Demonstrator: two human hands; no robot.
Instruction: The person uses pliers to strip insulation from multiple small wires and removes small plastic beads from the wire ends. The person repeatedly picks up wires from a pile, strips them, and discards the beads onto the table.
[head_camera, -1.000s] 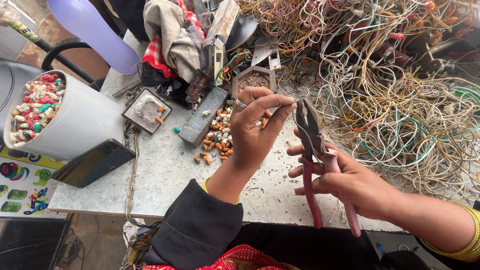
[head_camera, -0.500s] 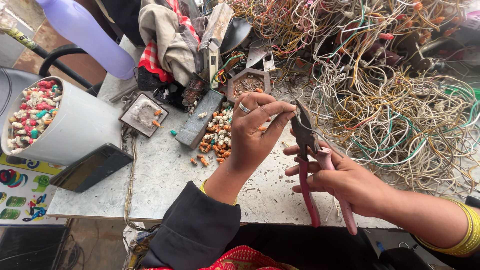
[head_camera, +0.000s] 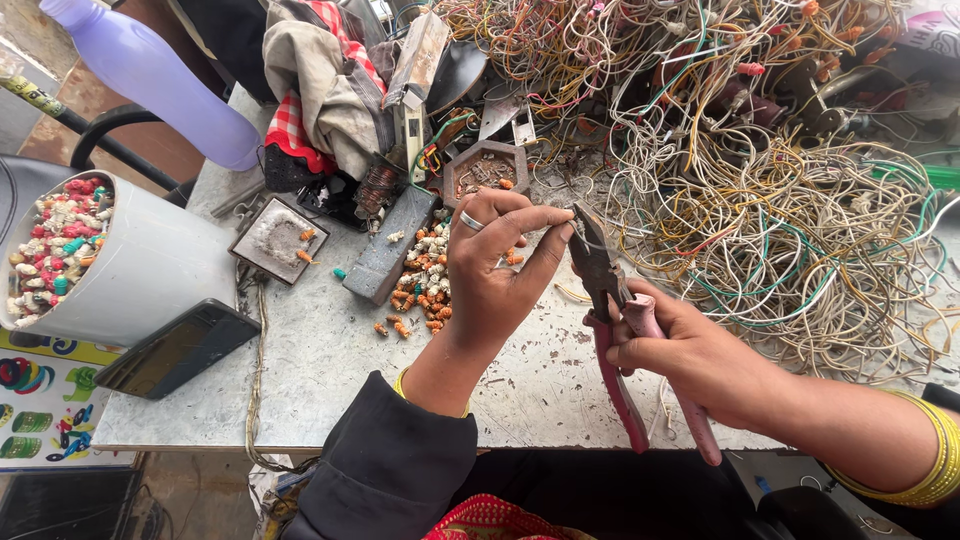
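Pink-handled pliers (head_camera: 615, 320) sit in my right hand (head_camera: 700, 360), fingers wrapped tight on the grips, and the dark nose has come up closer to my left hand (head_camera: 495, 270) than it was a moment ago; before, a gap showed between them, now the tip meets my fingertips. My left fingers (head_camera: 555, 225) are pinched together on something too small to make out, likely a wire end, held right at the plier nose above the grey surface (head_camera: 320, 360). So the piece is presented to the tool now, not just carried. Whether the nose has bitten yet I cannot tell. Just beyond my left hand lies a little heap of orange and white connectors (head_camera: 425, 275), and the big tangle of wires (head_camera: 760, 190) spreads to the right. A white bucket (head_camera: 130, 270) of similar bits stands far left.
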